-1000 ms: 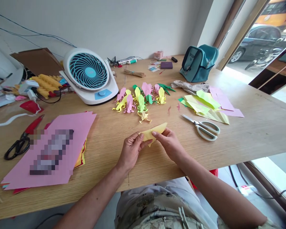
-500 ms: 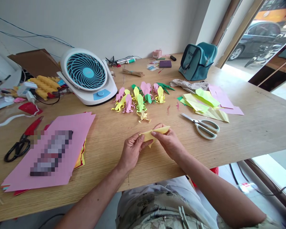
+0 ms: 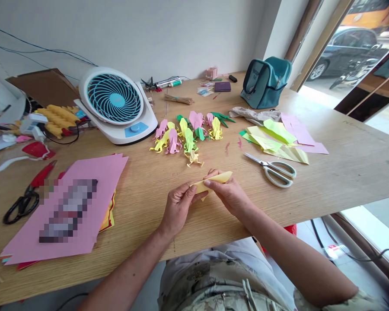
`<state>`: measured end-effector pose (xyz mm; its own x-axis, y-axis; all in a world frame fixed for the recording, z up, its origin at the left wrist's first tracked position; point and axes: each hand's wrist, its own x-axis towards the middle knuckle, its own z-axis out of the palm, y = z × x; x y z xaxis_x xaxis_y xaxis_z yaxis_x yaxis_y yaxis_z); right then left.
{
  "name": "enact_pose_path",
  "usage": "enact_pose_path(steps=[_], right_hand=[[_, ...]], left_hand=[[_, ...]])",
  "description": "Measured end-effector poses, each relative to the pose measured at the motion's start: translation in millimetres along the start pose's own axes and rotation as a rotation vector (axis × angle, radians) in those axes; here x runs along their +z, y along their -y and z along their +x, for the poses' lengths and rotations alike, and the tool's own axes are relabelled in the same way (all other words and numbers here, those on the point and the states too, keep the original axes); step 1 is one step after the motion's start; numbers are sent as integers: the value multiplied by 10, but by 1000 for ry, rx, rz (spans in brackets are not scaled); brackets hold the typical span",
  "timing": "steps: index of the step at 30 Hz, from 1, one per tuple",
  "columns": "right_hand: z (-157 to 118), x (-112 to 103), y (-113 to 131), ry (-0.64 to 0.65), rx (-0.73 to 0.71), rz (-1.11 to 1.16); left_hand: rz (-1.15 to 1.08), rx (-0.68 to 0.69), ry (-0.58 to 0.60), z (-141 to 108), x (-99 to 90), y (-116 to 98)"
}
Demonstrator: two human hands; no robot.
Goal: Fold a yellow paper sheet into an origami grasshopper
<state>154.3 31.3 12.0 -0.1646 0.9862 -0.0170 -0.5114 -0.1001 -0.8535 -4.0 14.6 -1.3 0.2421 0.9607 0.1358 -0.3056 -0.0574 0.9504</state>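
Note:
Between my two hands, just above the table near its front edge, is a folded sheet of pale yellow paper (image 3: 223,177). My left hand (image 3: 179,203) pinches its left end between thumb and fingers. My right hand (image 3: 228,193) grips it near the middle, thumb pressed on the near side and fingers behind. A small corner of the paper pokes out below. Beyond my hands sits a small pale yellow folded paper figure (image 3: 193,158), with a cluster of pink, yellow and green folded paper figures (image 3: 188,139) behind it.
White-handled scissors (image 3: 274,170) lie right of my hands, before loose coloured sheets (image 3: 272,137). At left are a stack of pink paper (image 3: 108,172) and red-and-black scissors (image 3: 27,196). A white fan (image 3: 116,101) and a teal bag (image 3: 266,82) stand further back.
My right thumb has slid slightly left along the folded paper, and its right end sticks out a little more. My left hand keeps its pinch. The view has shifted slightly.

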Motion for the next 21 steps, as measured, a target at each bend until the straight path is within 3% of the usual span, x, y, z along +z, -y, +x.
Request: enact_pose_path(steps=[21], right_hand=[[7, -9, 51, -106, 22, 7]], left_hand=[[-35, -37, -85, 9, 18, -13]])
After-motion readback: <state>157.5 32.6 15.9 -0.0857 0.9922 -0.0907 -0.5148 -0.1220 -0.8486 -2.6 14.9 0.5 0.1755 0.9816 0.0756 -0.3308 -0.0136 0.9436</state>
